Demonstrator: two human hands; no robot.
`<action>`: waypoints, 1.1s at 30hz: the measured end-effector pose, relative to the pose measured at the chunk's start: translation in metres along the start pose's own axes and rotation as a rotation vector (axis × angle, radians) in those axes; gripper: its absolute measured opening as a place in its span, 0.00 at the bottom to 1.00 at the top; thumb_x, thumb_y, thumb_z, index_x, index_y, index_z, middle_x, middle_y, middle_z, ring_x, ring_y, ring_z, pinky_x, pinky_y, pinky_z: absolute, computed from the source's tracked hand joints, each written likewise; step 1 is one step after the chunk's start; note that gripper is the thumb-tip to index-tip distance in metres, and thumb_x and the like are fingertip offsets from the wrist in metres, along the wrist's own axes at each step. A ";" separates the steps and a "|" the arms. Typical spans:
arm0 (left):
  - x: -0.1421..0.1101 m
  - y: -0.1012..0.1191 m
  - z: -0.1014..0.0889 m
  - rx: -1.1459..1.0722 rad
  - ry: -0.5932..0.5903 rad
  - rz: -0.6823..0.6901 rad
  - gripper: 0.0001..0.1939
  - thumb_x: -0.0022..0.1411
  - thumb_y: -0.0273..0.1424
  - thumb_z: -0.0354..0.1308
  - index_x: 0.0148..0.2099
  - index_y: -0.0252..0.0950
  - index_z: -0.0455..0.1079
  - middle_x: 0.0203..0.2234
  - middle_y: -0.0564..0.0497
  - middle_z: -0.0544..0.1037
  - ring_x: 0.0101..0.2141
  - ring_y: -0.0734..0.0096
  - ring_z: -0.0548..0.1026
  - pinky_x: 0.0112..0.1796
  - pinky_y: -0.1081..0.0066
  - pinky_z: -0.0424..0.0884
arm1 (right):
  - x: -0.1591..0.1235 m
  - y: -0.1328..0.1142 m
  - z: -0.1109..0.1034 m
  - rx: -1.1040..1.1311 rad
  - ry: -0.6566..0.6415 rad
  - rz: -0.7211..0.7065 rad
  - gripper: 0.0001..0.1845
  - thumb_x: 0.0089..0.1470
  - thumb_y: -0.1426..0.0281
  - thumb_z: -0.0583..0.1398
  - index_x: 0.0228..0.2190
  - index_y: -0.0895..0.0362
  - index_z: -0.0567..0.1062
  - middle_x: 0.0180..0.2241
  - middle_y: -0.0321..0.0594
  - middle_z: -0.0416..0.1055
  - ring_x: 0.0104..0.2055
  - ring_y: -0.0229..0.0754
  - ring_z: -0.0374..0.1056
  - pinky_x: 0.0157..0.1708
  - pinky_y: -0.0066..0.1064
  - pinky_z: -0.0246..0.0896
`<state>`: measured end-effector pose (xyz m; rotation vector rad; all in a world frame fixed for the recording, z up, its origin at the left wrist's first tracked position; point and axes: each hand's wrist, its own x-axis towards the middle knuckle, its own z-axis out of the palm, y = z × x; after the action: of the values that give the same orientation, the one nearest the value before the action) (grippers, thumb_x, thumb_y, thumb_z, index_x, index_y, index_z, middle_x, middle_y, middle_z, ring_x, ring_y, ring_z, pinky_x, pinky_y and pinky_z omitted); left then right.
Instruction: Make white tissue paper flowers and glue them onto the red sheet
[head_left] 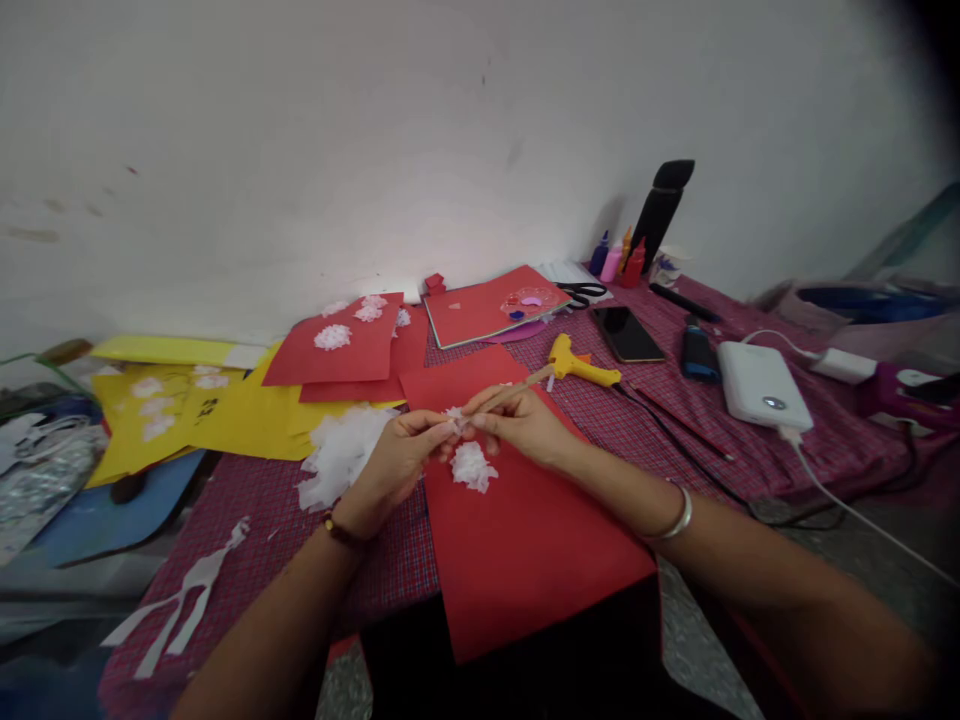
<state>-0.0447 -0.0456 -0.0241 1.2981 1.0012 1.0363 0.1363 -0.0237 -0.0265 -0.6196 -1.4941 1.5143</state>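
Note:
My left hand (397, 450) pinches a small crumpled piece of white tissue paper (455, 416) between thumb and fingers. My right hand (525, 425) meets it there, closed around a thin wooden stick (534, 379) that slants up to the right. Whether its fingertips also grip the tissue is hard to see. Both hands are above a red paper sheet (532, 550) that overhangs the table's front edge. On that sheet, just below the fingers, sits a ruffled white tissue flower (472, 467). A heap of white tissue pieces (337, 450) lies beside my left hand.
A yellow glue gun (581, 364) with a black cord lies right of the sheet, near a phone (627, 333) and white power bank (765, 385). Red sheets with tissue flowers (341, 345) and yellow papers (247, 415) lie left. Black scissors (581, 292) and paint bottles (634, 264) are behind.

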 end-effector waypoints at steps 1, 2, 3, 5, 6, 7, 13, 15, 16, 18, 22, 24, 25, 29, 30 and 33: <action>0.000 -0.001 0.001 0.035 -0.007 0.010 0.08 0.54 0.33 0.60 0.30 0.32 0.73 0.21 0.53 0.73 0.21 0.79 0.66 0.25 0.76 0.63 | 0.000 0.001 0.000 -0.006 0.017 -0.002 0.12 0.48 0.63 0.63 0.30 0.60 0.73 0.25 0.36 0.73 0.17 0.29 0.63 0.16 0.22 0.58; 0.000 -0.001 0.001 0.084 -0.010 0.030 0.08 0.55 0.33 0.59 0.31 0.32 0.74 0.21 0.53 0.73 0.22 0.79 0.66 0.25 0.76 0.63 | 0.001 0.002 0.000 -0.008 0.036 0.003 0.12 0.48 0.63 0.62 0.29 0.60 0.73 0.24 0.36 0.73 0.16 0.29 0.63 0.16 0.21 0.58; -0.001 -0.001 0.002 0.144 -0.015 0.053 0.09 0.55 0.33 0.59 0.31 0.32 0.74 0.21 0.53 0.73 0.22 0.78 0.67 0.26 0.76 0.63 | 0.001 0.004 0.000 -0.002 0.057 0.017 0.13 0.48 0.62 0.62 0.27 0.61 0.73 0.23 0.36 0.73 0.16 0.28 0.62 0.16 0.21 0.57; -0.002 0.000 0.002 0.266 -0.048 0.091 0.09 0.56 0.34 0.58 0.32 0.33 0.73 0.21 0.53 0.72 0.23 0.77 0.67 0.26 0.75 0.63 | 0.002 0.006 -0.002 0.046 0.080 0.084 0.14 0.49 0.61 0.61 0.25 0.61 0.71 0.20 0.34 0.71 0.14 0.28 0.61 0.15 0.21 0.56; -0.002 0.001 0.001 0.319 -0.092 0.095 0.10 0.57 0.35 0.58 0.32 0.33 0.73 0.22 0.52 0.72 0.24 0.76 0.67 0.27 0.75 0.63 | 0.002 0.007 -0.003 0.084 0.081 0.127 0.14 0.49 0.61 0.61 0.25 0.60 0.71 0.18 0.33 0.70 0.14 0.28 0.60 0.14 0.20 0.56; -0.003 0.002 -0.001 0.363 -0.151 0.091 0.10 0.56 0.35 0.58 0.33 0.33 0.73 0.23 0.52 0.73 0.25 0.75 0.68 0.28 0.74 0.64 | 0.002 0.008 -0.004 0.123 0.074 0.172 0.14 0.49 0.60 0.61 0.24 0.60 0.70 0.16 0.32 0.69 0.13 0.28 0.60 0.13 0.20 0.55; -0.001 0.001 -0.013 0.759 -0.465 0.205 0.20 0.48 0.37 0.64 0.45 0.37 0.71 0.35 0.48 0.71 0.35 0.67 0.69 0.37 0.69 0.66 | -0.001 0.008 -0.014 0.213 0.000 0.295 0.13 0.50 0.63 0.61 0.24 0.60 0.70 0.13 0.29 0.65 0.13 0.29 0.59 0.11 0.19 0.53; -0.001 -0.002 -0.010 0.897 -0.481 0.269 0.24 0.46 0.39 0.65 0.47 0.38 0.70 0.38 0.48 0.69 0.38 0.64 0.67 0.39 0.67 0.65 | -0.003 0.009 -0.016 0.204 -0.011 0.276 0.12 0.50 0.63 0.61 0.24 0.60 0.70 0.14 0.30 0.66 0.14 0.29 0.60 0.12 0.18 0.54; -0.001 -0.005 -0.007 0.944 -0.458 0.288 0.25 0.47 0.40 0.64 0.47 0.38 0.69 0.38 0.47 0.68 0.37 0.64 0.67 0.39 0.67 0.65 | -0.004 0.009 -0.016 0.199 -0.015 0.262 0.12 0.50 0.63 0.61 0.25 0.60 0.70 0.15 0.30 0.66 0.15 0.29 0.60 0.12 0.19 0.55; 0.000 -0.011 -0.002 1.009 -0.390 0.313 0.22 0.50 0.42 0.61 0.46 0.37 0.69 0.37 0.48 0.68 0.34 0.66 0.66 0.36 0.68 0.64 | -0.006 0.008 -0.016 0.174 -0.027 0.240 0.13 0.50 0.62 0.61 0.25 0.60 0.70 0.15 0.31 0.67 0.15 0.29 0.61 0.12 0.19 0.55; 0.005 -0.023 0.002 1.035 -0.286 0.337 0.12 0.56 0.38 0.56 0.40 0.37 0.70 0.30 0.51 0.67 0.29 0.70 0.65 0.30 0.72 0.59 | -0.009 0.006 -0.014 0.054 -0.098 0.217 0.14 0.50 0.61 0.60 0.26 0.60 0.70 0.18 0.33 0.70 0.16 0.30 0.62 0.15 0.20 0.57; 0.009 -0.027 0.000 1.001 -0.273 0.309 0.08 0.55 0.34 0.56 0.35 0.37 0.69 0.27 0.53 0.67 0.26 0.72 0.64 0.28 0.73 0.57 | -0.011 0.006 -0.011 -0.030 -0.144 0.206 0.14 0.51 0.60 0.60 0.27 0.60 0.69 0.20 0.34 0.71 0.17 0.30 0.63 0.16 0.21 0.58; 0.010 -0.029 -0.001 0.982 -0.272 0.290 0.06 0.55 0.33 0.56 0.34 0.36 0.69 0.26 0.53 0.67 0.25 0.72 0.63 0.27 0.73 0.56 | -0.012 0.007 -0.010 -0.075 -0.166 0.197 0.14 0.51 0.60 0.59 0.27 0.59 0.69 0.21 0.34 0.71 0.17 0.30 0.62 0.17 0.21 0.58; 0.014 -0.030 -0.004 0.905 -0.272 0.242 0.06 0.53 0.33 0.56 0.33 0.36 0.69 0.25 0.53 0.69 0.25 0.73 0.64 0.27 0.73 0.55 | -0.015 0.010 -0.006 -0.245 -0.249 0.142 0.13 0.54 0.62 0.57 0.27 0.60 0.68 0.21 0.33 0.67 0.19 0.29 0.60 0.19 0.22 0.56; 0.015 -0.029 -0.004 0.883 -0.269 0.237 0.06 0.52 0.33 0.57 0.33 0.36 0.69 0.25 0.53 0.69 0.26 0.72 0.64 0.27 0.73 0.56 | -0.016 0.010 -0.006 -0.275 -0.262 0.126 0.13 0.55 0.63 0.56 0.27 0.60 0.68 0.21 0.33 0.67 0.20 0.30 0.60 0.20 0.22 0.55; 0.016 -0.029 -0.004 0.856 -0.263 0.222 0.07 0.51 0.34 0.58 0.31 0.36 0.69 0.25 0.53 0.70 0.25 0.72 0.64 0.27 0.73 0.55 | -0.017 0.012 -0.005 -0.352 -0.301 0.082 0.11 0.56 0.64 0.55 0.27 0.59 0.69 0.21 0.32 0.64 0.21 0.30 0.58 0.21 0.22 0.53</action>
<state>-0.0437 -0.0296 -0.0528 2.2178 1.1558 0.5607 0.1455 -0.0341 -0.0427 -0.6840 -2.0143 1.4636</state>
